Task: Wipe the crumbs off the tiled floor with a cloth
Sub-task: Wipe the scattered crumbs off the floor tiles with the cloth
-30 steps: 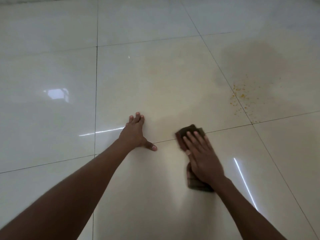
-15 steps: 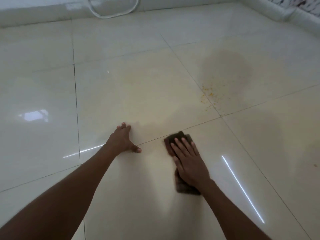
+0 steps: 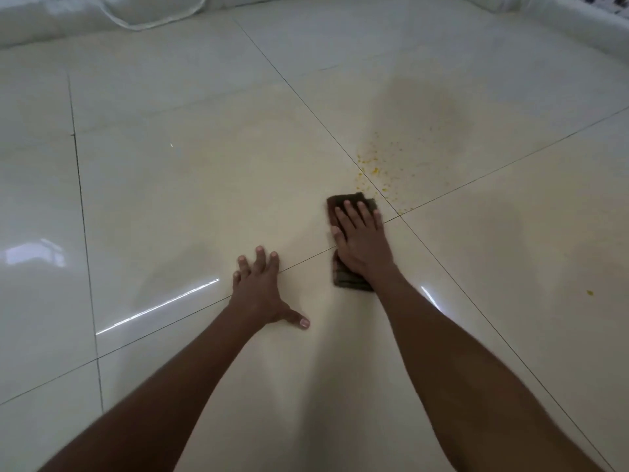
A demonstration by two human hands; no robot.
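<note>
A folded dark brown cloth [image 3: 347,201] lies flat on the glossy cream tiled floor [image 3: 190,185]. My right hand [image 3: 360,241] presses on it with straight fingers and covers most of it. Yellow crumbs [image 3: 374,170] are scattered just beyond the cloth's far right corner, along a grout line. One stray yellow crumb [image 3: 590,293] lies far to the right. My left hand [image 3: 262,292] rests flat on the floor, fingers spread, to the left of the cloth and nearer to me.
A darker damp-looking patch [image 3: 422,103] spreads on the tile behind the crumbs. A white cable loop [image 3: 153,22] lies by the far wall. A white skirting edge [image 3: 561,25] runs along the far right.
My right hand has slid the cloth forward and right, up to the edge of the crumbs. My left hand stayed planted on the floor. The view has shifted.
</note>
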